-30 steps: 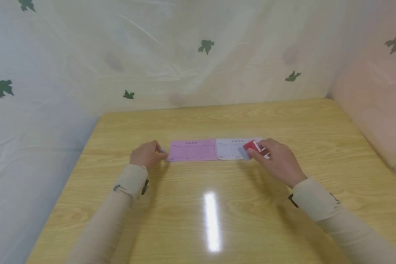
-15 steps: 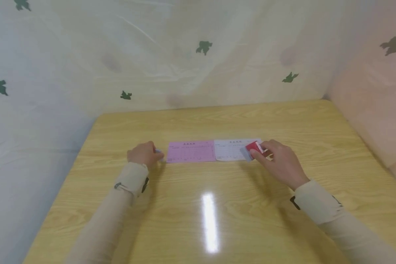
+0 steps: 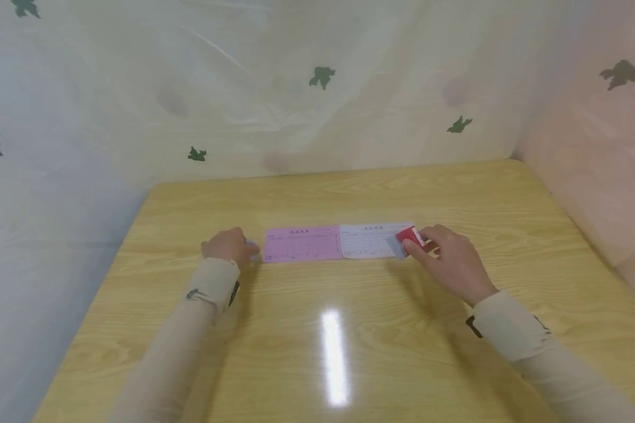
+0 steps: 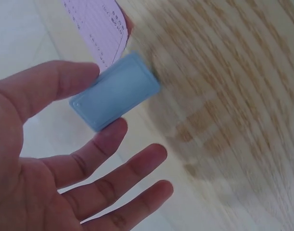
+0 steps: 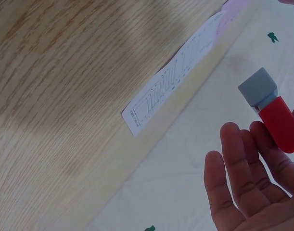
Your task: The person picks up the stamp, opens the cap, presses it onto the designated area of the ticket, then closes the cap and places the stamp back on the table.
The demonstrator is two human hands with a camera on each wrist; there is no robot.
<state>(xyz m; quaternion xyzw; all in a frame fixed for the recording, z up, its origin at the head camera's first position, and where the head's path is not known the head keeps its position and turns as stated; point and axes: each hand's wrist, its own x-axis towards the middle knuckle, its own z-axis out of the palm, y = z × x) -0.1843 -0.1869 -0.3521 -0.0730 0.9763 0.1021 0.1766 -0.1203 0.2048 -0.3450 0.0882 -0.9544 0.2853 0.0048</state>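
Observation:
My left hand (image 3: 225, 245) pinches a small light-blue rectangular cap (image 4: 115, 91) between thumb and forefinger, its other fingers spread loosely. It is just left of a pink printed slip (image 3: 303, 245). Joined to that slip's right side is a white printed slip (image 3: 367, 241), flat on the table. Over the white slip's right end, my right hand (image 3: 455, 261) grips a stamp (image 5: 280, 124) by its red handle. The stamp's grey block (image 5: 258, 88) points away from the fingers, overlapping the slip in the head view.
The wood-grain table (image 3: 275, 341) carries a bright light reflection near its middle. Behind it and at both sides hangs a pale sheet (image 3: 254, 88) with dark green bird shapes. The table's back edge lies a short way beyond the slips.
My left hand has drawn slightly left with the blue cap, away from the pink slip's edge. The right hand keeps its grip on the stamp, while the whole head view shifts a little.

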